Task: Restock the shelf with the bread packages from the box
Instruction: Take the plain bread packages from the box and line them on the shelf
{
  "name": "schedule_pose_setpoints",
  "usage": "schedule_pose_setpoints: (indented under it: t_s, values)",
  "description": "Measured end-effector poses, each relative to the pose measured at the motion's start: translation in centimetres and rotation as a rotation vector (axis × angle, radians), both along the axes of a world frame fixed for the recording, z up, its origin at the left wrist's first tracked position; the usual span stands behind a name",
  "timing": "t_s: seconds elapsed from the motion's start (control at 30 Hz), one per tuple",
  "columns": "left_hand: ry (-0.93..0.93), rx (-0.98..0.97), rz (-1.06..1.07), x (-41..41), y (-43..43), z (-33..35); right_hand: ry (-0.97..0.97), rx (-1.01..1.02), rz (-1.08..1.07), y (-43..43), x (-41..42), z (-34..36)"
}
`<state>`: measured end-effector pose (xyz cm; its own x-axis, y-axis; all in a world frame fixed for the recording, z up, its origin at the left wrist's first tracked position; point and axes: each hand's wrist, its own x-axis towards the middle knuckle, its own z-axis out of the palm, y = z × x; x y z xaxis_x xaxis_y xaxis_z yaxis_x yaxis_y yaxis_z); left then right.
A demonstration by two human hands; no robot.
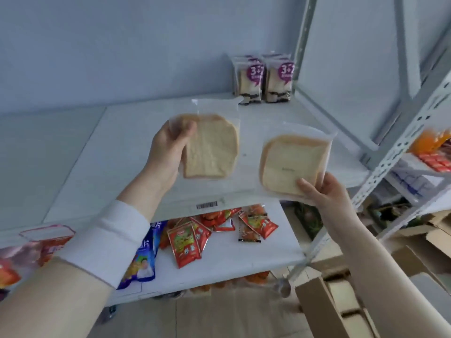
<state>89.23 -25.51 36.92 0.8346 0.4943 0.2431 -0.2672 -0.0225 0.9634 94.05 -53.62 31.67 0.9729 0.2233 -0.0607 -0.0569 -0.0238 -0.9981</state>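
Holding 2 bread packages over the white shelf: left hand clamps the left bread package by its left edge, thumb on the front; right hand pinches the right bread package at its lower right corner. Packages sit apart, neither touching the shelf. Open shelf surface left and behind; 2 rows of purple-label bread packs stand upright at the back right corner by the metal upright. Clear wrap, pale slices, tan crust.
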Motion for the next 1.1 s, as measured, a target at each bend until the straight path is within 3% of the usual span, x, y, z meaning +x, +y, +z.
schedule_pose_setpoints:
  t_s: [0.23,0.67,0.87,1.1]
  values:
    - [0.078,0.010,0.173,7.7,10.6,-2.1,-0.043,-0.117,-0.062,12.3,9.1,-0.4]
    - [-0.024,-0.073,0.339,26.3,24.8,-4.7,-0.167,-0.090,0.023,30.2,30.5,-1.2]
    - [0.025,0.050,0.395,31.5,27.4,-5.7,-0.188,-0.171,0.071,33.5,35.6,-1.6]
    - [0.006,0.134,0.425,34.2,27.3,-6.1,-0.327,-0.263,-0.102,34.7,37.5,-1.8]
